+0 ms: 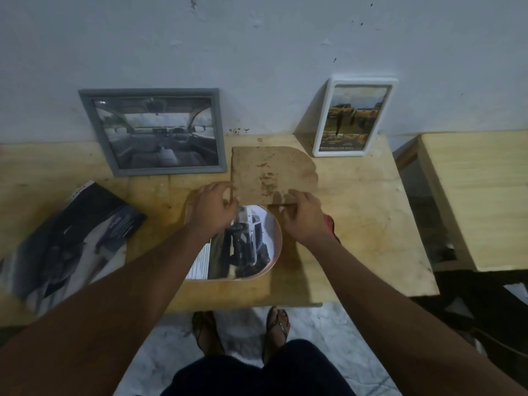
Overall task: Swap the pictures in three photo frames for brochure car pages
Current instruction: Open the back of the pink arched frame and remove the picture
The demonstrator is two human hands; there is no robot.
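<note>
An arch-shaped frame (275,252) lies flat on the wooden table (357,238) with a car page (245,244) showing inside it. Just above it, a stained brown backing board (271,170) is held tilted over the frame's far end. My left hand (213,210) pinches the board's left edge. My right hand (303,218) grips its lower right edge. A grey frame (155,132) with a car-interior page leans on the wall at the back left. A white frame (354,117) with a yellow-car page leans at the back right.
An open car brochure (71,241) lies at the table's left front. Something red (331,224) peeks out under my right wrist. A second wooden table (480,195) stands to the right, across a gap. My feet in sandals (278,327) show below the front edge.
</note>
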